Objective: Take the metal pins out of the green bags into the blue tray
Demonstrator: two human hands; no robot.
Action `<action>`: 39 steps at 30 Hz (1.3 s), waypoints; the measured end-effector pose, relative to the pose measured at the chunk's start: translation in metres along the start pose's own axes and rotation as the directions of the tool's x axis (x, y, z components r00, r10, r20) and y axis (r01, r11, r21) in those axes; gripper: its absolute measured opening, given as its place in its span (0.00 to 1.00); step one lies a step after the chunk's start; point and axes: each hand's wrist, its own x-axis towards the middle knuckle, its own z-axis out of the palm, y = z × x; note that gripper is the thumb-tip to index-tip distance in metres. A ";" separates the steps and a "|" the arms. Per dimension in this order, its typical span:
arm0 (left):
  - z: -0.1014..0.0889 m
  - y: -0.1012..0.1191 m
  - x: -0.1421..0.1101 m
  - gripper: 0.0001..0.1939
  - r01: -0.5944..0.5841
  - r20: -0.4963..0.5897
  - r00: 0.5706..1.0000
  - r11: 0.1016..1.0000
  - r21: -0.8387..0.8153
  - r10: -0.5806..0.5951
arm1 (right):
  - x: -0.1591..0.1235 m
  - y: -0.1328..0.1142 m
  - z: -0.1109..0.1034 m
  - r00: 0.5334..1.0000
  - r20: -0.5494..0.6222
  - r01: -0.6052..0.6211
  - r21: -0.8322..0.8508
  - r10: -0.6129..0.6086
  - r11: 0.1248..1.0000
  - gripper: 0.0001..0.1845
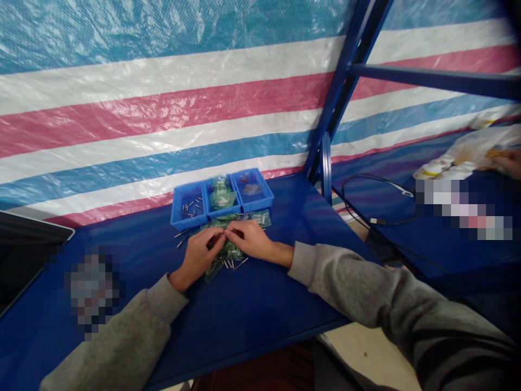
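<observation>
My left hand point(202, 251) and my right hand point(251, 239) meet fingertip to fingertip above the table. Both are closed in a pinch, and whatever lies between the fingers is too small to make out. Under and around them lie green clear plastic packets point(212, 269) and several thin metal pieces like pens or rods point(228, 263). Just behind stand three blue bins in a row. Loose metal pieces lie in the left bin point(188, 221), green packets point(221, 193) fill the middle one, and the right bin point(257, 206) holds a few small items.
A dark screen point(32, 244) stands at the left on the blue table point(252, 320). Right of a blue metal post point(325, 119), a second table carries a black cable point(378, 221) and a plastic bag point(472, 146). Another person's hand point(509, 162) touches the bag.
</observation>
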 end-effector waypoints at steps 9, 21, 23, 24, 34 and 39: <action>0.000 0.000 0.001 0.11 0.015 0.001 1.000 1.000 0.000 -0.015 | -0.001 0.002 0.001 1.000 0.004 -0.005 0.010 0.005 1.000 0.09; 0.000 0.001 0.001 0.10 0.021 0.002 1.000 1.000 0.010 -0.021 | 0.000 -0.001 -0.002 1.000 0.002 -0.001 0.004 0.000 1.000 0.09; 0.000 0.001 0.001 0.10 0.020 0.013 1.000 1.000 0.010 -0.020 | 0.000 -0.001 -0.002 1.000 -0.001 0.003 0.003 -0.003 1.000 0.10; 0.000 0.001 0.001 0.11 0.020 0.017 1.000 1.000 0.011 -0.020 | 0.000 -0.001 -0.002 1.000 -0.002 0.004 0.002 -0.004 1.000 0.10; 0.001 0.001 0.001 0.11 0.006 -0.004 1.000 1.000 0.002 -0.006 | 0.000 0.001 -0.002 1.000 -0.007 0.007 0.012 -0.007 1.000 0.09; 0.001 0.002 0.002 0.11 0.004 0.002 1.000 1.000 0.014 -0.004 | 0.001 0.000 -0.004 1.000 0.001 0.008 0.000 -0.008 1.000 0.09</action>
